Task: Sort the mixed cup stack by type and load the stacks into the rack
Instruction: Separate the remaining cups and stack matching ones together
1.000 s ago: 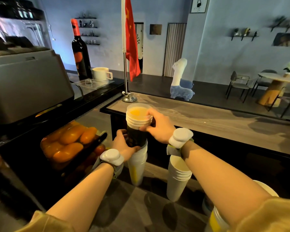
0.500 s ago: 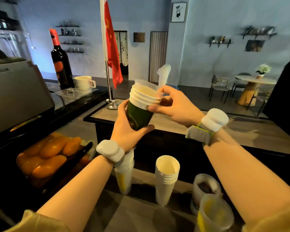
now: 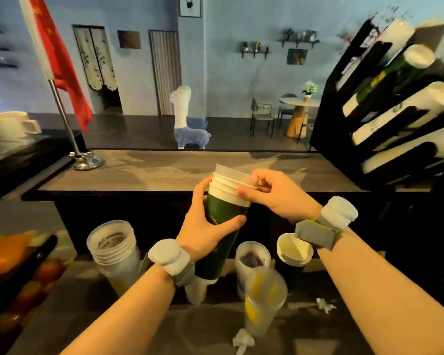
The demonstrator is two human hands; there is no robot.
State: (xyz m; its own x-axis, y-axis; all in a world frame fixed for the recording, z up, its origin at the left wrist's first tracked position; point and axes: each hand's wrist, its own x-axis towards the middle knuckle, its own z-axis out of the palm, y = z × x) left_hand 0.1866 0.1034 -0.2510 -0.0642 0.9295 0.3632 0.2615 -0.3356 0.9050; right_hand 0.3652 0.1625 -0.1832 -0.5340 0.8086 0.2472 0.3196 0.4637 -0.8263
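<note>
Nested stack of dark green and white paper cups (image 3: 224, 213), held above the grey table (image 3: 210, 326), left hand (image 3: 203, 231) wrapping its body, right hand (image 3: 274, 198) pinching the top rims with its fingers; judged light, thin-walled, crushable, best gripped at rims.

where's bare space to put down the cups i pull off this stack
The raised wooden counter is bare from the flag base across to the black rack. Crowded: the lower surface under the held mixed stack, with the clear cup stack, white paper cup, yellow-marked cup and paper scraps.
</note>
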